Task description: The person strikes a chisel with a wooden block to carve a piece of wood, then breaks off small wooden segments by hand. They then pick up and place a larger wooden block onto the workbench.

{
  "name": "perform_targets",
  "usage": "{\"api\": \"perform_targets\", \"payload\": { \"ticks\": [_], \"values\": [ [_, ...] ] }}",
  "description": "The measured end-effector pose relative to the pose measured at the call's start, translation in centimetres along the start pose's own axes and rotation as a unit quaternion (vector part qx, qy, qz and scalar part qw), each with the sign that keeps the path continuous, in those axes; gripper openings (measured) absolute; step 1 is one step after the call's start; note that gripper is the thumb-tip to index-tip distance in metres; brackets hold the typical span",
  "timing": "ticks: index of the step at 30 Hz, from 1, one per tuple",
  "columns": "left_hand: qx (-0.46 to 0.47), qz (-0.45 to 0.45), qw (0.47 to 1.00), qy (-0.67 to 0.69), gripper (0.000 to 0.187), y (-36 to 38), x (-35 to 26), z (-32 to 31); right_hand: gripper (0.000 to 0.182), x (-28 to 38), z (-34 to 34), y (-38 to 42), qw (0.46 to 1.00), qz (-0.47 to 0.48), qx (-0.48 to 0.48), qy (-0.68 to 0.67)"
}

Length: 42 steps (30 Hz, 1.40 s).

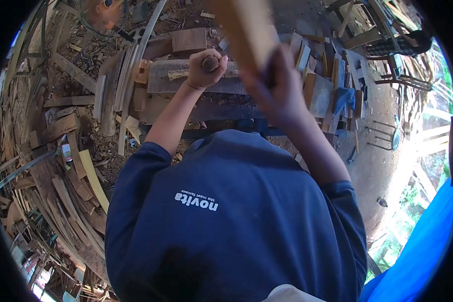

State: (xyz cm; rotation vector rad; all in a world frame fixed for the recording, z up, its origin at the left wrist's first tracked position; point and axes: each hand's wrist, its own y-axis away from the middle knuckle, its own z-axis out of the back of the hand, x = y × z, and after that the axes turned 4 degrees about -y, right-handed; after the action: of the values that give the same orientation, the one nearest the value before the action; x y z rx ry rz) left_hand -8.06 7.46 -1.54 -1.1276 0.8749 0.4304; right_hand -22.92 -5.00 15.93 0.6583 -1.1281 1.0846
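My left hand [205, 69] is closed in a fist around a chisel [210, 63]. Its rounded wooden handle end points up at me, and its blade is mostly hidden. Beneath that fist lies a thick wooden workpiece [162, 78] with a pale rough patch on its top. My right hand [281, 90], smeared by motion, grips a thick squared piece of wood [251, 32]. This wood is raised close to the camera, right of the chisel, and runs off the top edge; it does not touch the handle.
Stacked boards [319, 93] and a blue cloth [344, 99] lie to the right. Long strips [128, 75] lean at the left of the workpiece. Timber offcuts [60, 128] and shavings cover the left floor. A fan-like round frame [105, 12] stands upper left, a metal-legged chair [405, 80] upper right.
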Motion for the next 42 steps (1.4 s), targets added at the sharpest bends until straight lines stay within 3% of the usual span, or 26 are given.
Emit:
{"api": "perform_targets", "payload": {
  "ticks": [2, 3, 4, 5, 7, 9, 12, 13, 17, 19, 22, 24, 27, 29, 30, 32, 34, 36, 37, 39, 42],
  "values": [
    [-0.032, -0.047, 0.998, -0.013, 0.016, 0.0, 0.3, -0.9, 0.04, 0.8, -0.7, -0.5, 0.94, -0.063, 0.186, 0.28],
    [-0.091, 0.019, 0.993, 0.07, 0.016, 0.6, 1.0, -1.8, 0.04, 1.8, -0.7, -0.9, 0.934, -0.071, 0.203, 0.285],
    [-0.15, 0.083, 0.973, 0.153, 0.016, 0.8, 1.4, -2.2, 0.04, 2.8, -0.4, -1.4, 0.934, -0.069, 0.202, 0.287],
    [-0.153, 0.082, 0.973, 0.153, 0.016, 0.5, 1.0, -1.5, 0.041, 3.8, 0.1, -1.9, 0.952, -0.018, 0.161, 0.261],
    [0.007, 0.015, 0.999, -0.03, 0.017, 0.1, 0.2, 0.5, 0.044, 5.5, 0.7, -2.7, 0.964, 0.03, 0.123, 0.235],
    [0.014, 0.043, 0.999, -0.017, 0.017, -0.2, -0.1, 0.6, 0.03, 6.7, 1.0, -3.3, 0.991, 0.127, -0.007, 0.028],
    [0.029, 0.045, 0.999, 0.0, 0.016, -0.5, -0.5, 0.2, 0.027, 6.9, 1.1, -2.7, 0.989, 0.134, -0.053, -0.008],
    [0.038, 0.023, 0.999, 0.004, 0.016, -0.5, -0.7, 0.1, 0.025, 6.5, 1.1, -2.1, 0.995, 0.081, -0.045, -0.039],
    [0.08, 0.087, 0.992, 0.038, 0.018, -0.3, -0.6, -0.1, 0.026, 2.5, 0.4, 0.1, 0.998, 0.031, -0.037, -0.028],
    [0.082, 0.088, 0.991, 0.053, 0.017, -0.5, -0.4, -0.4, 0.029, 1.6, -0.4, 0.8, 0.991, -0.078, 0.013, 0.109],
    [0.083, 0.084, 0.991, 0.07, 0.017, -0.3, 0.5, -0.6, 0.04, -0.4, -1.6, 1.2, 0.984, -0.055, 0.062, 0.156],
    [0.038, 0.146, 0.979, 0.139, 0.019, -0.7, -0.6, -0.8, 0.042, -0.9, -2.1, 0.9, 0.978, -0.064, 0.082, 0.183],
    [0.063, 0.188, 0.955, 0.221, 0.014, -0.5, -0.4, -0.6, 0.042, -0.9, -2.2, 0.4, 0.955, -0.065, 0.123, 0.263],
    [0.102, 0.175, 0.961, 0.187, 0.01, -0.1, 1.1, 0.0, 0.042, 0.1, -1.9, -0.3, 0.976, 0.018, 0.045, 0.21],
    [0.145, 0.159, 0.965, 0.153, 0.007, 0.2, 1.8, 0.1, 0.042, 1.1, -1.8, -0.7, 0.976, 0.017, 0.047, 0.211],
    [0.146, 0.146, 0.969, 0.137, 0.007, -0.3, 1.7, 0.3, 0.043, 2.9, -1.9, -1.1, 0.989, 0.061, -0.024, 0.135],
    [0.15, 0.131, 0.972, 0.122, 0.006, -0.1, 1.7, 0.1, 0.043, 1.0, -2.6, -0.8, 0.99, 0.044, -0.036, 0.133],
    [0.153, 0.193, 0.96, 0.134, 0.016, 0.2, 2.3, 0.1, 0.044, -0.6, -3.1, -0.6, 0.942, -0.045, 0.105, 0.316],
    [0.154, 0.191, 0.96, 0.135, 0.016, 0.1, 2.0, 0.0, 0.044, 0.2, -2.9, -0.9, 0.94, -0.115, 0.134, 0.293],
    [0.139, 0.118, 0.974, 0.131, 0.014, -0.2, 1.4, -0.3, 0.043, 1.0, -2.1, -1.6, 0.953, -0.069, 0.092, 0.282],
    [0.184, 0.114, 0.975, 0.041, 0.005, 0.0, 2.7, 0.0, 0.04, 4.0, -0.7, -2.2, 0.98, 0.032, 0.013, 0.198]
  ]
}}
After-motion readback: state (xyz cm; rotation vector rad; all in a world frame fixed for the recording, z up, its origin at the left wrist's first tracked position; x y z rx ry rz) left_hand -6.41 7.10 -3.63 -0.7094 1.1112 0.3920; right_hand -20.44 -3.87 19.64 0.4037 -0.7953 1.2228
